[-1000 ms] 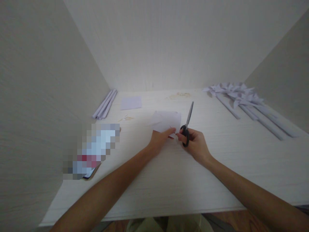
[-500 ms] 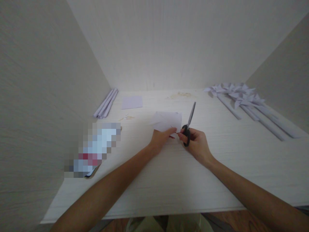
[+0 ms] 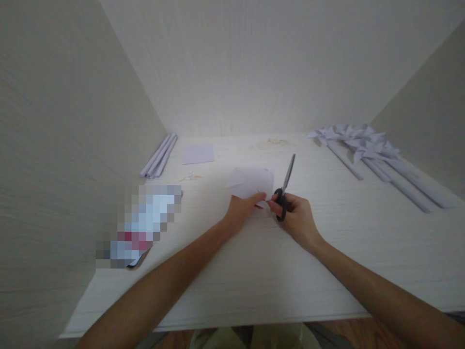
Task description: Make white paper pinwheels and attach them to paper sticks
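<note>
My left hand (image 3: pixel 242 209) pinches the near edge of the white paper sheet (image 3: pixel 254 182) to steady it mid-table; my right hand (image 3: pixel 295 215) grips the scissors (image 3: pixel 284 186), blades closed, beside it.

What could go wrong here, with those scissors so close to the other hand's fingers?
The left hand pinches the near edge of the paper sheet right beside the scissors in the right hand; a careless snip might nick a fingertip. The sheet is held at one edge only, so it could flop or twist and a cut might wander. The blades look shut and point away over the table, which lowers the risk for now.
</note>
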Available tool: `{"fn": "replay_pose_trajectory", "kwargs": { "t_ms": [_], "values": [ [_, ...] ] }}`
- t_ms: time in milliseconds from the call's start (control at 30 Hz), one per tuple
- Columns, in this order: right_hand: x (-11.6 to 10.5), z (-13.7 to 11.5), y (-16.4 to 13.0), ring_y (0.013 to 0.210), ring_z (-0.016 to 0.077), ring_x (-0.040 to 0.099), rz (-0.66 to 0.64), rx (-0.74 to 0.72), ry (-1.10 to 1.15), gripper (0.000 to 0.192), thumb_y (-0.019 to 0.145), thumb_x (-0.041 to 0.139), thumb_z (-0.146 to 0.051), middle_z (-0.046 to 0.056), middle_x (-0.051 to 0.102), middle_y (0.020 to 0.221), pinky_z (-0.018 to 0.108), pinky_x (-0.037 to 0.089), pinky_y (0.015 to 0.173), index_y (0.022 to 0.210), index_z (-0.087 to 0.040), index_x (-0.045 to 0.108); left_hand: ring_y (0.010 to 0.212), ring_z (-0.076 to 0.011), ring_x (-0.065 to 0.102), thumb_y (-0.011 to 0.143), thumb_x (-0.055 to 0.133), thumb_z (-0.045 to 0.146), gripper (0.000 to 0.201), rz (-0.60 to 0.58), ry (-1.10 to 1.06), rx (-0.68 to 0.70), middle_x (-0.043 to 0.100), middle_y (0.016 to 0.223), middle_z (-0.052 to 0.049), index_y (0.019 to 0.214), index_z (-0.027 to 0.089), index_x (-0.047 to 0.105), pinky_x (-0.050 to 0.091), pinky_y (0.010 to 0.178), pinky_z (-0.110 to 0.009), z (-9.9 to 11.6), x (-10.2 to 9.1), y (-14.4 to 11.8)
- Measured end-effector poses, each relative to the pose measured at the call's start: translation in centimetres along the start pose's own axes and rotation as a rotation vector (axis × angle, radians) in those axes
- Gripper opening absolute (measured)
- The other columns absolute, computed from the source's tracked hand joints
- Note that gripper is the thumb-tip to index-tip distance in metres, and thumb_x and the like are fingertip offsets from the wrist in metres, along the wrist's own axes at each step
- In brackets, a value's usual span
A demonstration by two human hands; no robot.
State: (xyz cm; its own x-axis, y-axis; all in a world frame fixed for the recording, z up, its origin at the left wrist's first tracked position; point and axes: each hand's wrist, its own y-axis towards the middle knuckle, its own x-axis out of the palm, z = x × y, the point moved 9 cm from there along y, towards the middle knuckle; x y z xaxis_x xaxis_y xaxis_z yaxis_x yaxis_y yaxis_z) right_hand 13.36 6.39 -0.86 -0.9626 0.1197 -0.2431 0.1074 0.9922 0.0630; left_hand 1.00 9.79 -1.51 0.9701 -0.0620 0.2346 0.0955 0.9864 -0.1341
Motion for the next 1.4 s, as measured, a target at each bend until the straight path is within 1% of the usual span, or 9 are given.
{"fn": "replay_pose_trajectory", "kwargs": {
  "t_ms": [200, 467, 700, 867, 1000, 1167, 1400],
  "values": [
    [-0.2, 0.0, 0.0, 0.049, 0.0085, 0.036, 0.034, -0.018, -0.015, 0.026, 0.063, 0.061, -0.039, -0.002, 0.041, 0.054, 0.022, 0.029, 0.043, 0.069, -0.014, 0.057, 0.06, -0.0135, 0.057, 0.053, 0.065, 0.02, 0.011, 0.005, 0.009, -0.016, 0.063, 0.066, -0.001, 0.062, 0.015, 0.061, 0.047, 0.054, -0.026, -0.1, 0.0, -0.1],
    [-0.5, -0.5, -0.2, 0.048, 0.0083, 0.035, 0.076, -0.03, -0.042, 0.022, 0.064, 0.06, -0.036, -0.003, 0.041, 0.053, 0.022, 0.029, 0.043, 0.068, -0.015, 0.058, 0.059, -0.013, 0.057, 0.053, 0.065, 0.02, 0.009, 0.007, 0.007, -0.034, 0.064, 0.067, -0.002, 0.057, 0.015, 0.059, 0.047, 0.053, -0.025, -0.2, 0.0, -0.1],
    [-0.6, -0.7, -0.2, 0.049, 0.0089, 0.037, 0.093, -0.049, -0.062, 0.019, 0.065, 0.06, -0.033, -0.002, 0.044, 0.054, 0.022, 0.031, 0.045, 0.069, -0.015, 0.058, 0.058, -0.0128, 0.058, 0.053, 0.065, 0.019, 0.009, 0.013, -0.005, -0.022, 0.064, 0.066, -0.002, 0.057, 0.015, 0.058, 0.047, 0.049, -0.024, 0.0, 0.0, -0.1],
    [-0.8, -0.7, -0.3, 0.047, 0.0084, 0.038, 0.109, -0.084, -0.065, 0.018, 0.065, 0.06, -0.032, -0.003, 0.045, 0.053, 0.022, 0.032, 0.044, 0.069, -0.015, 0.059, 0.061, -0.0128, 0.058, 0.054, 0.065, 0.021, 0.011, 0.006, 0.024, -0.043, 0.064, 0.069, -0.002, 0.061, 0.014, 0.059, 0.048, 0.05, -0.023, -0.3, 0.0, -0.1],
    [-0.9, -0.8, -0.3, 0.046, 0.0077, 0.037, 0.14, -0.125, -0.079, 0.016, 0.064, 0.061, -0.031, -0.003, 0.045, 0.051, 0.021, 0.031, 0.042, 0.066, -0.015, 0.059, 0.063, -0.0138, 0.059, 0.055, 0.064, 0.023, 0.012, 0.008, 0.052, -0.067, 0.065, 0.07, -0.003, 0.058, 0.013, 0.059, 0.049, 0.053, -0.024, -0.4, -0.1, -0.1],
    [-1.0, -1.1, -0.3, 0.046, 0.0078, 0.037, 0.155, -0.146, -0.091, 0.015, 0.065, 0.061, -0.03, -0.003, 0.046, 0.051, 0.02, 0.031, 0.042, 0.065, -0.015, 0.06, 0.063, -0.0133, 0.059, 0.055, 0.063, 0.021, 0.009, 0.002, 0.062, -0.045, 0.064, 0.068, -0.001, 0.058, 0.014, 0.058, 0.048, 0.053, -0.024, -0.1, 0.0, -0.1],
    [-1.0, -1.4, -0.4, 0.046, 0.0078, 0.037, 0.159, -0.147, -0.112, 0.014, 0.066, 0.059, -0.03, -0.003, 0.045, 0.051, 0.02, 0.031, 0.043, 0.064, -0.015, 0.06, 0.064, -0.0139, 0.059, 0.056, 0.062, 0.02, 0.01, 0.015, 0.086, -0.023, 0.064, 0.068, -0.001, 0.065, 0.015, 0.061, 0.049, 0.056, -0.026, 0.2, 0.0, -0.3]
  ]
}}
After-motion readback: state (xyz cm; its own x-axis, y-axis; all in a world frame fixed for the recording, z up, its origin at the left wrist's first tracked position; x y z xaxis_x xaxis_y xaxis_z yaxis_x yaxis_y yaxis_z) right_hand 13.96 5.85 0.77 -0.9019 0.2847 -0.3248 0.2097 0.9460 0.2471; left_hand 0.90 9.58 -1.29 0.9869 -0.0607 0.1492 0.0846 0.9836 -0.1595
